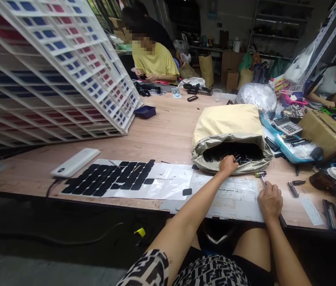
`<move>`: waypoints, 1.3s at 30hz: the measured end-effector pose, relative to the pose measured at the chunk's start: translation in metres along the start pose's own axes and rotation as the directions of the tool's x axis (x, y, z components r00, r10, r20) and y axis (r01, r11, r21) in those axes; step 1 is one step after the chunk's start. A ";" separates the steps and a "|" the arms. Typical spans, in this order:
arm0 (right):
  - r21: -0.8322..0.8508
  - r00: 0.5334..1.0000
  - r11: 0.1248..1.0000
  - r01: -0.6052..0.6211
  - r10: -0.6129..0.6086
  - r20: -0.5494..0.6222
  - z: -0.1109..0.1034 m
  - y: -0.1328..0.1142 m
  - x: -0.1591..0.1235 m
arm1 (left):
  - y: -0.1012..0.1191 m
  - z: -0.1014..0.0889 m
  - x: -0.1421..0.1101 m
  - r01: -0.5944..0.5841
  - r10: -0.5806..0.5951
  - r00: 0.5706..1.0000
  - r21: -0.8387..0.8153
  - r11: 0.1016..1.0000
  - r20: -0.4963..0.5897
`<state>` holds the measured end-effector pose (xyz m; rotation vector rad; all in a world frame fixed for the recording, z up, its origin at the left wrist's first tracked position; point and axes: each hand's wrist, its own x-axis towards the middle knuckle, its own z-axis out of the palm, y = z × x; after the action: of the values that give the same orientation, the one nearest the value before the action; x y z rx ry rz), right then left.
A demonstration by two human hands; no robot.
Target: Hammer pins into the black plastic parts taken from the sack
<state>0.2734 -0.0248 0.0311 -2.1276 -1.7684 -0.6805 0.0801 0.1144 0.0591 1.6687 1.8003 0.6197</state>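
Observation:
A cream sack [229, 123] lies on its side with its mouth facing me, full of small black parts [246, 153]. My left hand [229, 165] is at the lower lip of that mouth, fingers curled closed among the parts. What they pinch is too small and hidden to name. Further right, my right hand [270, 200] is closed round the handle of a small hammer [260, 174], whose head lies just in front of the sack. Beneath both forearms is a translucent sheet [230, 202] on the table edge. Left of it, rows of black rounded pads [105, 178] lie on white backing.
A white plastic crate [102, 93] leans at the left, beside a white device [75, 163] and a dark blue tray [145, 111]. At right are a calculator [287, 125], a cardboard box [328, 133] and a jar [327, 176]. Other people sit across the table and at far right.

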 end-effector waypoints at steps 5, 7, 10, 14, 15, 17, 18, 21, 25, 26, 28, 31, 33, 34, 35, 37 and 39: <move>0.006 1.000 1.000 -0.001 0.001 -0.002 0.001 0.001 0.000 | -0.020 -0.023 -0.041 -0.373 0.356 0.913 -0.055 0.926 -0.198; 0.013 1.000 1.000 -0.008 0.008 0.003 0.002 0.000 0.000 | -0.038 -0.028 -0.063 -0.476 0.464 0.876 -0.075 0.876 -0.132; 0.032 0.999 0.999 -0.023 0.022 0.026 0.003 0.000 0.000 | -0.068 -0.028 -0.089 -0.477 0.479 0.878 -0.088 0.874 -0.007; 0.041 0.995 0.998 -0.047 0.043 0.091 0.004 0.003 0.001 | -0.091 -0.018 -0.096 -0.399 0.402 0.916 -0.116 0.909 -0.002; 0.047 0.993 0.998 -0.053 0.047 0.108 0.004 0.004 0.001 | -0.093 -0.017 -0.095 -0.393 0.396 0.918 -0.126 0.911 -0.002; 0.079 0.990 0.995 -0.068 0.057 0.131 -0.001 0.005 0.001 | -0.093 -0.015 -0.092 -0.385 0.390 0.921 -0.137 0.912 0.004; 0.109 0.989 0.991 -0.079 0.064 0.133 -0.004 0.004 0.000 | -0.093 -0.015 -0.091 -0.381 0.386 0.922 -0.141 0.914 0.008; 0.264 0.989 0.956 -0.127 0.100 0.113 -0.020 -0.003 -0.005 | -0.092 -0.017 -0.090 -0.368 0.377 0.926 -0.159 0.916 0.028; 0.624 0.976 0.762 -0.174 0.049 0.212 -0.044 -0.027 -0.014 | -0.095 -0.016 -0.088 -0.349 0.361 0.932 -0.196 0.916 0.027; 0.699 0.969 0.694 -0.174 -0.004 0.245 -0.049 -0.035 -0.015 | -0.096 -0.015 -0.088 -0.343 0.354 0.935 -0.209 0.916 0.015; 0.790 0.954 0.591 -0.162 -0.109 0.278 -0.059 -0.050 -0.017 | -0.097 -0.014 -0.088 -0.331 0.340 0.941 -0.248 0.911 -0.008; 0.832 0.948 0.542 -0.118 -0.189 0.257 -0.068 -0.069 -0.020 | -0.098 -0.013 -0.089 -0.320 0.327 0.945 -0.313 0.894 -0.032; 0.839 0.950 0.538 -0.081 -0.212 0.227 -0.071 -0.076 -0.023 | -0.098 -0.013 -0.090 -0.325 0.329 0.943 -0.328 0.887 -0.046; 0.839 0.949 0.541 -0.062 -0.227 0.216 -0.071 -0.078 -0.025 | -0.097 -0.013 -0.091 -0.328 0.330 0.943 -0.331 0.885 -0.054; 0.834 0.946 0.549 -0.047 -0.243 0.214 -0.070 -0.079 -0.027 | -0.097 -0.014 -0.091 -0.331 0.330 0.942 -0.334 0.883 -0.061; 0.819 0.936 0.573 -0.038 -0.267 0.230 -0.067 -0.080 -0.030 | -0.096 -0.014 -0.091 -0.334 0.329 0.942 -0.336 0.881 -0.072; 0.804 0.932 0.593 -0.047 -0.264 0.249 -0.065 -0.078 -0.030 | -0.095 -0.013 -0.092 -0.335 0.330 0.941 -0.334 0.881 -0.074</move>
<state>0.1820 -0.0671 0.0643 -1.5242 -1.8628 0.4877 0.0055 0.0148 0.0129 1.7361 1.3222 1.0349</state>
